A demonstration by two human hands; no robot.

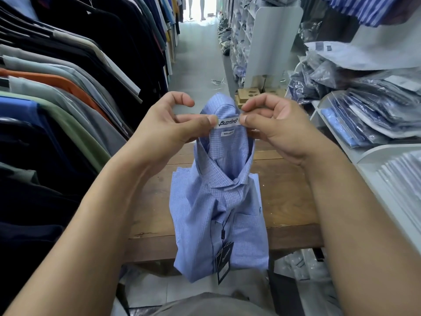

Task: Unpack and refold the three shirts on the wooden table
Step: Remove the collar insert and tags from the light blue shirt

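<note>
The wooden surface runs away from the person, and the blue checked shirt lies along that same line. Its collar is raised above the surface's middle, and its folded body slopes down towards the person and hangs past the surface's near edge. The long axis therefore points from the hands straight back at the body.

The left hand and right hand are held up over the surface, level with each other and equally close to the collar. Each pinches one end of the neck band between thumb and fingers, the other fingers loosely curled.

Between them sits the white brand label - taut, facing the camera. A dark hang tag dangles below the near edge.

Opening the shirt out looks like a matter of lifting further so the folds drop - probably with both hands together.
</note>
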